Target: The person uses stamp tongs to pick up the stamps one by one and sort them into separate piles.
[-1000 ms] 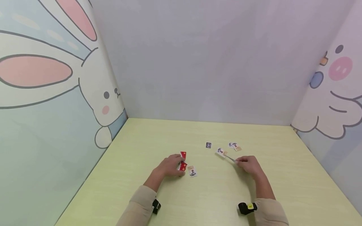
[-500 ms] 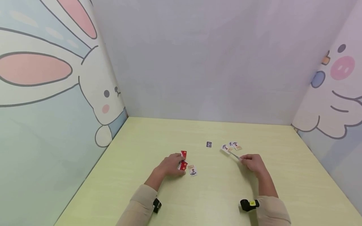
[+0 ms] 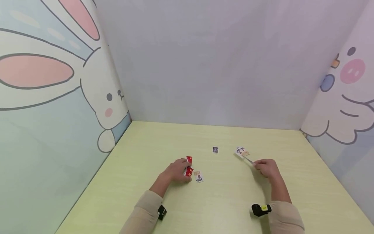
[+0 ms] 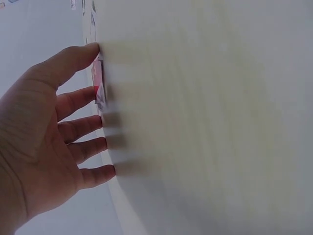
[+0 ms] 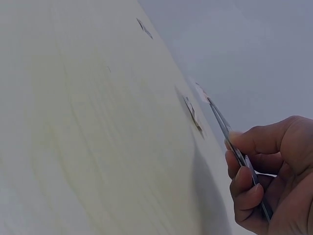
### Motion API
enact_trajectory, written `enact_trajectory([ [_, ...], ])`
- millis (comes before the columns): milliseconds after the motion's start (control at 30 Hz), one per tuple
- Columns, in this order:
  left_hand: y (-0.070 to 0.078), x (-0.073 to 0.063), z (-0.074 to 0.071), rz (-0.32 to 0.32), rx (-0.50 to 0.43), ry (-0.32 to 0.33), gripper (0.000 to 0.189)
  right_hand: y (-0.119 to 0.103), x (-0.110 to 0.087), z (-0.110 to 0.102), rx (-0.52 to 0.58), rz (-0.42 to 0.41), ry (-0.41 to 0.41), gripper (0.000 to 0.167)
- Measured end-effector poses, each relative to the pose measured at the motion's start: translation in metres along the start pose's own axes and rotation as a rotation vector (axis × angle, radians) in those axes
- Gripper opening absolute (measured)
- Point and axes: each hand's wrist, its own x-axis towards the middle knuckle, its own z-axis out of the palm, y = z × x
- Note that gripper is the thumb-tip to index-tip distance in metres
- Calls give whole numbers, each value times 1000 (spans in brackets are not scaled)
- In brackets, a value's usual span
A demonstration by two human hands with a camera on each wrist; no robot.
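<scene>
My right hand [image 3: 267, 168] grips a pair of metal tweezers [image 5: 222, 122], fingers curled round its shank. A small white picture card [image 5: 201, 93] hangs at the tweezers' tips, lifted off the tabletop. Below it in the right wrist view lie other small picture cards [image 5: 192, 112], which the held card overlaps in the head view. On the left, my left hand [image 3: 176, 170] rests with spread fingertips on the table, around two red-and-white cards [image 3: 189, 171], partly hidden under it. Just right of the thumb lies one white picture card [image 3: 198, 176].
A small dark card [image 3: 215, 149] lies farther back, between the two hands. The pale yellow table [image 3: 163, 136] ends at a plain grey back wall [image 3: 204, 65]. Cartoon-printed panels [image 3: 52, 139] stand on both sides. Each wrist wears a black camera [image 3: 260, 210].
My right hand has moved right and slightly away, carrying the card in the tweezers from beside the cards at the right to over them. The left hand has stayed in place.
</scene>
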Motion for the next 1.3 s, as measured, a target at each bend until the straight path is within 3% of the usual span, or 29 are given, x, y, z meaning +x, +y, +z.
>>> enact_trajectory([
  [267, 1, -1, -3, -16, -2, -13, 56, 4, 2, -4, 1, 33, 6, 25],
  [800, 4, 0, -8, -5, -10, -28, 56, 11, 13, -2, -125, 26, 28, 26],
  [1067, 3, 0, -7, 3, 8, -26, 56, 9, 2, -3, -130, 71, 33, 28],
  [1300, 3, 0, -7, 6, -8, -29, 55, 4, -12, -8, -197, 50, 29, 27],
])
